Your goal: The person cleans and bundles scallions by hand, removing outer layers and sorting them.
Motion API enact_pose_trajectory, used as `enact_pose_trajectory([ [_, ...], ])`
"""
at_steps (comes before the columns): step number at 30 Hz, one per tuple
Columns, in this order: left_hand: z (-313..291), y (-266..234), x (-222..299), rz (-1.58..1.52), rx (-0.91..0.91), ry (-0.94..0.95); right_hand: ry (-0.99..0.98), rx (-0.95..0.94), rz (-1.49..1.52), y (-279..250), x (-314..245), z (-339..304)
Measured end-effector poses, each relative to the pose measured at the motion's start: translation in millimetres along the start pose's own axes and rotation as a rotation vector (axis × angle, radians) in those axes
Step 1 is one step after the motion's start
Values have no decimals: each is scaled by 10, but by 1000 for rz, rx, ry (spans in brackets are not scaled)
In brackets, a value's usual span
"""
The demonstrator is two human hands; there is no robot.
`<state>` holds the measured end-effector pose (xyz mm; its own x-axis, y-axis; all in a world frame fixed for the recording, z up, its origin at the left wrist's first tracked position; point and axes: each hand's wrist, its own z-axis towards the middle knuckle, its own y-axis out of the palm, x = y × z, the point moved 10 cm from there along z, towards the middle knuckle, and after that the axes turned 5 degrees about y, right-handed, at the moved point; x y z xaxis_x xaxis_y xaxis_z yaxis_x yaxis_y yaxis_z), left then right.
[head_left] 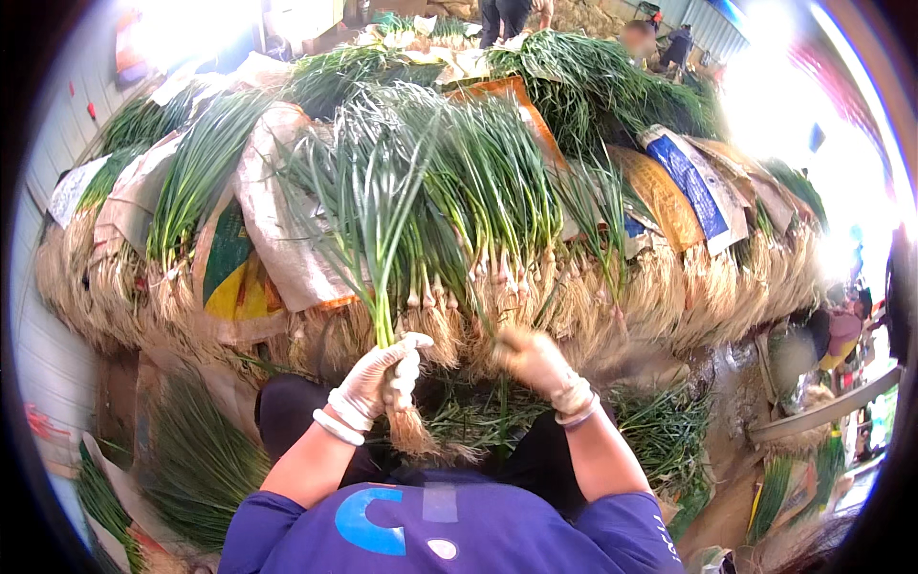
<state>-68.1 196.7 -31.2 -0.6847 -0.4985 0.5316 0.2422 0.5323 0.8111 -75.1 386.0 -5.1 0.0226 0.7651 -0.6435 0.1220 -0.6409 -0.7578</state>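
My left hand (380,375), in a thin whitish glove, is closed round a bunch of green onions (384,277) just above the roots. Their leaves fan up and away from me, and the pale roots (409,432) hang below my fist. To its right is my right hand (537,365), gloved too and apart from the bunch. Motion smears its fingers, so I cannot tell whether they hold anything. Straight ahead lies a row of green onions (502,182), leaves pointing away and root ends toward me.
A wide heap of onions spans the front, partly covered by a white woven sack (287,206) and a blue-and-white sack (687,187). Loose green leaves (660,426) litter the ground near my knees. More onions (206,440) lie at the left. Another person (507,17) stands beyond the heap.
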Motion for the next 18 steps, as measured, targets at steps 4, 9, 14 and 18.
enact_pose_trajectory([
  [4,114,7,44,1,30,20,-71,302,380,-475,237,71],
  [9,225,0,-54,87,111,14,80,433,615,-668,611,875],
  [14,163,-20,24,202,196,60,128,308,409,-798,230,800],
  [18,155,243,-39,308,148,5,50,230,534,-521,-320,235],
])
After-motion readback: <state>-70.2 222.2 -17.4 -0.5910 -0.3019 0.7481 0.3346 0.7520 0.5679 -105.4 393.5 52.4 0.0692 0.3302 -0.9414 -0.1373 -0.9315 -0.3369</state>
